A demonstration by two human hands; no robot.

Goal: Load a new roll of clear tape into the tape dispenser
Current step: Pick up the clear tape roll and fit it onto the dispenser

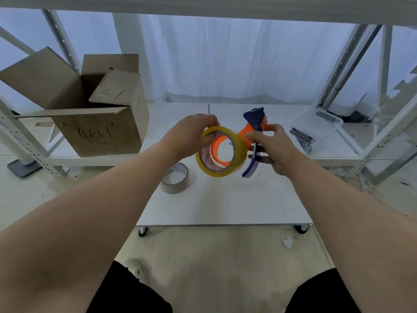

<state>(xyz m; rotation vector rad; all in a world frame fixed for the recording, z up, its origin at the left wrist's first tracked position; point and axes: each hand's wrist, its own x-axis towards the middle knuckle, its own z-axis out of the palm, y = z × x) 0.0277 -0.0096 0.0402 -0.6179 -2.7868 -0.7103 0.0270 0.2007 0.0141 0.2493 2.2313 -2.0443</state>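
Note:
My left hand grips a full roll of clear, yellowish tape at its top rim, thumb inside the core, holding it above the white table. My right hand holds the tape dispenser, which has a dark blue handle and blade end and an orange hub. The roll is right against the orange hub, which shows through the roll's opening; whether it is seated I cannot tell. An empty cardboard tape core lies on the table below my left wrist.
An open cardboard box stands on the low white shelf at the left. A clear plastic container with dark metal parts sits on the shelf at the right. White metal shelving posts frame both sides. My knees are at the bottom edge.

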